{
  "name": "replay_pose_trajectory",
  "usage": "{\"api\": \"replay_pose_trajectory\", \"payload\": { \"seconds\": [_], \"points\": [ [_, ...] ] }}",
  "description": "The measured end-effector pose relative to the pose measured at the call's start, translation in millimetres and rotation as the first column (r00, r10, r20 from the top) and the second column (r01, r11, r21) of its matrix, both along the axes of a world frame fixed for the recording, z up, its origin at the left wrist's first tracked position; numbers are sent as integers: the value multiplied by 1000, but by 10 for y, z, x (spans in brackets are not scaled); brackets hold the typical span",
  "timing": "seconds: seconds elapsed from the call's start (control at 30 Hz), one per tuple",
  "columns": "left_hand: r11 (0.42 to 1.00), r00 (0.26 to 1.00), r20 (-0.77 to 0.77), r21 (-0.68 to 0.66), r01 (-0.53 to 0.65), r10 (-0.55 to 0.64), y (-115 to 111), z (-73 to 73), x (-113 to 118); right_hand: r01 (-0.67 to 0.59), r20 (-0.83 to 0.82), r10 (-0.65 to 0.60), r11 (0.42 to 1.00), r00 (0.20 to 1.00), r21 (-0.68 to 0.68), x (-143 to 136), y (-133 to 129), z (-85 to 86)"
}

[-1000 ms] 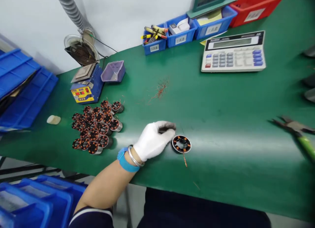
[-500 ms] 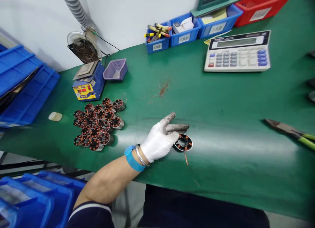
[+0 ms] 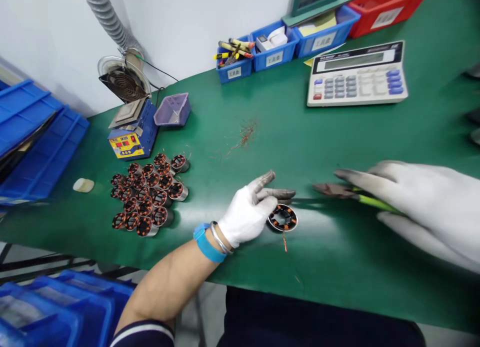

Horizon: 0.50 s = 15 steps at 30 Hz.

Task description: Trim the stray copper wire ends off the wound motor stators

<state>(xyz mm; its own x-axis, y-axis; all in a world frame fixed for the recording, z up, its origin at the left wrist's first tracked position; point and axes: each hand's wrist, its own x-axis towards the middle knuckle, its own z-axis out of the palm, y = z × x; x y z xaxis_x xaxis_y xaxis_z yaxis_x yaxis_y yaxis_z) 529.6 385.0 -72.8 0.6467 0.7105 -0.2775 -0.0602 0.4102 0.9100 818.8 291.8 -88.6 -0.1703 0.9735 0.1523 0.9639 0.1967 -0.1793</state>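
My left hand [image 3: 249,212], in a white glove with grey fingertips, holds a round motor stator [image 3: 283,218] at its left and far edge. Orange copper windings line the black inside of this metal ring, and a short copper wire end [image 3: 285,243] sticks out toward me. To the right, my gloved right hand [image 3: 408,202] is wrapped around the green handles of a pair of pliers [image 3: 337,190]. Their dark jaws point left toward the stator, apart from it. Motion blurs the right hand somewhat.
Several stators [image 3: 144,192] stand grouped at the left, beside a blue-and-yellow heating unit [image 3: 129,132] and a purple tray [image 3: 173,111]. Wire scraps [image 3: 245,134] lie mid-table. A calculator [image 3: 356,79], blue bins [image 3: 273,57] and a red bin [image 3: 390,9] are at the back.
My right hand has come into view from the right and taken hold of the pliers, which have moved left toward the stator. My left hand stays at the stator.
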Motion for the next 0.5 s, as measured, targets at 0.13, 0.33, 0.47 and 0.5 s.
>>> {"api": "replay_pose_trajectory", "payload": {
  "seconds": [0.13, 0.33, 0.47, 0.5],
  "points": [
    [998, 997, -77, 63, 12, -7, 11, 4, 20, -188, 138, 181, 982, 974, 35, -225, 234, 215],
    [997, 999, -36, 70, 23, -21, 15, -37, 18, -297, 241, 262, 947, 934, 123, -189, 286, 250],
    [999, 1000, -2, 39, 28, -28, 19, -65, 6, -249, 226, 223, 964, 948, 96, -165, 274, 173],
    [999, 1000, -2, 40, 26, -26, 20, -65, 4, -223, 209, 203, 972, 957, 78, -175, 280, 163]
  ]
}}
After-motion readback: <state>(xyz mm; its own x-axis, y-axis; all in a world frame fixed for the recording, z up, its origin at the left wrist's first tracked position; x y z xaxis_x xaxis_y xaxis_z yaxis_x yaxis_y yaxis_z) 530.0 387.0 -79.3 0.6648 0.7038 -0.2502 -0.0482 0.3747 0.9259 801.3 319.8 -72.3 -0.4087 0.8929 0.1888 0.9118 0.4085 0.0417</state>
